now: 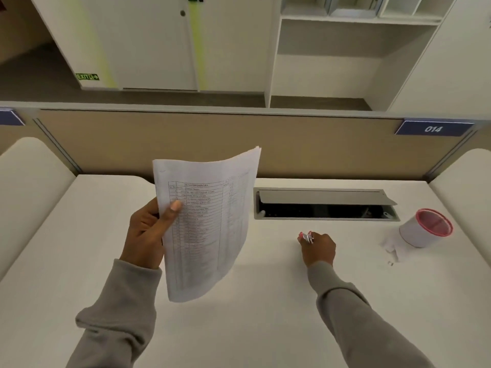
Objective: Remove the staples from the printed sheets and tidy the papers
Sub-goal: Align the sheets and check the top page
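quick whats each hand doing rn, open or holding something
Left hand: holds the stack of white printed paper sheets, thumb on front.
Right hand: curled round a small red-and-silver staple remover.

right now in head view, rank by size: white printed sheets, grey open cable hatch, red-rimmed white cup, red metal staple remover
1. white printed sheets, nearest camera
2. grey open cable hatch
3. red-rimmed white cup
4. red metal staple remover, mostly hidden by right hand
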Motion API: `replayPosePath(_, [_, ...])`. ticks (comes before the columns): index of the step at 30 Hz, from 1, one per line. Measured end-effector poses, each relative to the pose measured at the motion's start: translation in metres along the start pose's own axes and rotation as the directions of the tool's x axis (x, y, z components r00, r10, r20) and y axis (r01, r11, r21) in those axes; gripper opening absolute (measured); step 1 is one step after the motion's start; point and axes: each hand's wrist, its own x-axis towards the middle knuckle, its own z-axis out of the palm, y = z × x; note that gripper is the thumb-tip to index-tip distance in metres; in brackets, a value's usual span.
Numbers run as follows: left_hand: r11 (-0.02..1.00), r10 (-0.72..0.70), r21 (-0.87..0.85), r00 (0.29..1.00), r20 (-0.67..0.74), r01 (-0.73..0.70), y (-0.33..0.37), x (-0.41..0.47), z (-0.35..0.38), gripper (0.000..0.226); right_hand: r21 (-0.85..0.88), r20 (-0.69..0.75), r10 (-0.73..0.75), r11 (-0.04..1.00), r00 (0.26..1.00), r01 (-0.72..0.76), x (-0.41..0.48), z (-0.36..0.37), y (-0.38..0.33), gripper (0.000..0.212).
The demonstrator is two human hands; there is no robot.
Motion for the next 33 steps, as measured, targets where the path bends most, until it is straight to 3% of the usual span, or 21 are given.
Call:
replayPosePath(13, [0.998, -0.065, 0.024, 0.998, 0.01, 0.065, -0.019, 0.003, 0.008, 0.022, -0.2, 0.028, -0.13, 0.971, 0.991, 0.133, 0.021, 0.037, -0.007, 0.038])
replayPosePath(17, [0.997, -0.078, 0.026, 0.997, 0.017, 0.078, -0.019, 0.004, 0.012, 0.04, -0.209, -0.002, -0.133, 0.969, 0.991, 0.13, 0.022, 0.041, -0.004, 0.041])
replayPosePath(21, [0.997, -0.073, 0.026, 0.997, 0.028, 0.072, -0.02, 0.002, 0.018, 0.024, -0.312, 0.059, -0.045, 0.948, 0.997, 0.061, 0.016, 0.027, -0.014, 0.061])
replayPosePath(23, [0.997, -0.071, 0.013, 0.997, 0.033, 0.07, -0.022, 0.001, 0.02, 0.023, -0.347, 0.024, -0.059, 0.936, 0.998, 0.063, 0.006, 0.012, -0.028, 0.075])
replayPosePath(24, [0.998, -0.064, 0.005, 0.997, 0.033, 0.064, -0.021, 0.0, 0.02, 0.025, -0.259, 0.004, -0.123, 0.958, 0.992, 0.12, 0.0, 0.005, -0.039, 0.077])
replayPosePath(26, [0.998, -0.068, -0.015, 0.997, 0.034, 0.068, -0.02, 0.0, 0.023, 0.026, 0.118, 0.033, -0.27, 0.957, 0.962, 0.265, -0.015, -0.014, -0.061, 0.066])
replayPosePath(27, [0.998, -0.066, -0.019, 0.997, 0.035, 0.067, -0.019, 0.0, 0.024, 0.026, 0.333, 0.101, -0.321, 0.903, 0.942, 0.272, -0.024, -0.024, -0.074, 0.057])
replayPosePath(29, [0.998, -0.066, -0.018, 0.997, 0.046, 0.067, -0.017, -0.001, 0.027, 0.025, 0.618, 0.299, -0.404, 0.772, 0.864, 0.147, -0.042, -0.043, -0.098, 0.056])
replayPosePath(31, [0.998, -0.066, -0.02, 0.996, 0.057, 0.067, -0.014, -0.002, 0.031, 0.022, 0.711, 0.413, -0.476, 0.701, 0.776, 0.052, -0.055, -0.06, -0.113, 0.066])
replayPosePath(33, [0.997, -0.065, -0.029, 0.997, 0.046, 0.066, -0.011, -0.003, 0.034, 0.025, 0.749, 0.437, -0.547, 0.661, 0.714, 0.047, -0.065, -0.072, -0.12, 0.068])
